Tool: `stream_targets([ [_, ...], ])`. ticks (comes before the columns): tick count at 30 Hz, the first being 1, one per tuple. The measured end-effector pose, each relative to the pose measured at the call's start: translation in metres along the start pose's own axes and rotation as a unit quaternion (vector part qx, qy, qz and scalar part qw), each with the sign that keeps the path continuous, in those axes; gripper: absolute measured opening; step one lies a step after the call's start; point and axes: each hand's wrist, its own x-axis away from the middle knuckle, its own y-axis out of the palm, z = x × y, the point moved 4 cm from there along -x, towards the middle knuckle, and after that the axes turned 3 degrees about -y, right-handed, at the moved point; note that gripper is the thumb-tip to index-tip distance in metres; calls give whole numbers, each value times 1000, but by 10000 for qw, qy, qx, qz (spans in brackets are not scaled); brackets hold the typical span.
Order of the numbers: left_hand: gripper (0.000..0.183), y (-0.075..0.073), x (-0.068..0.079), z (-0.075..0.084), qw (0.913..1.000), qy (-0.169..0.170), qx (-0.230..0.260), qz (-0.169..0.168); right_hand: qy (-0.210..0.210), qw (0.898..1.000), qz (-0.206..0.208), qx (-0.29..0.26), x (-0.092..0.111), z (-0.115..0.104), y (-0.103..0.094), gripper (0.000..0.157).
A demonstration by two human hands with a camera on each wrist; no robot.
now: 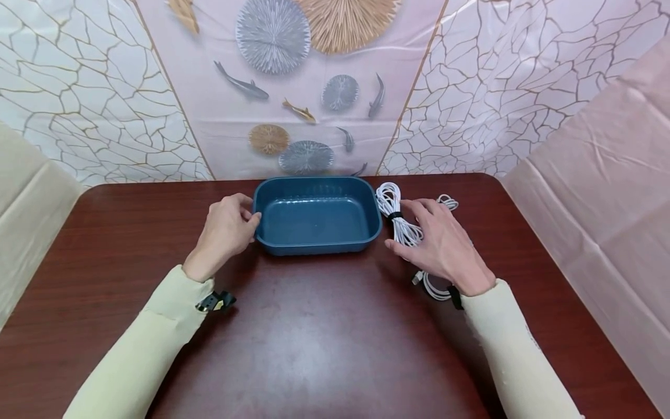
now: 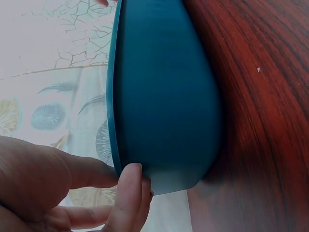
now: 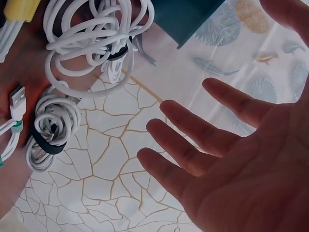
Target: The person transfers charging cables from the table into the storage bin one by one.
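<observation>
A dark blue rectangular plastic basin [image 1: 314, 247] stands at the back middle of the table. At its left end my left hand [image 1: 226, 226] pinches the rim. In the left wrist view the thumb and fingertips [image 2: 129, 183] meet the basin's wall [image 2: 164, 96] at one corner. My right hand [image 1: 445, 241] is beside a white cable bundle [image 1: 388, 198] tied with a black strap, which lies against the basin's right end. The right wrist view has that hand's fingers spread, palm bare, apart from the looped cable [image 3: 89, 41].
Another small white cable coil [image 1: 447, 202] lies behind the right hand. A white cable with a USB plug [image 1: 419, 277] lies under the right wrist. At the right wrist view's corner is a yellow connector [image 3: 19, 8]. Patterned cloth [image 1: 293, 105] hangs behind the brown table [image 1: 303, 337].
</observation>
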Motion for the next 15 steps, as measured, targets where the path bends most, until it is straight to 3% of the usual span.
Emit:
stream_targets([
  [8, 40, -4, 0, -1, 9999, 39, -80, 112, 18, 9999, -166, 29, 3, 3, -2, 80],
  [15, 42, -3, 0, -1, 10000, -40, -5, -1, 66, 9998, -152, 54, 12, 9, -6, 68],
])
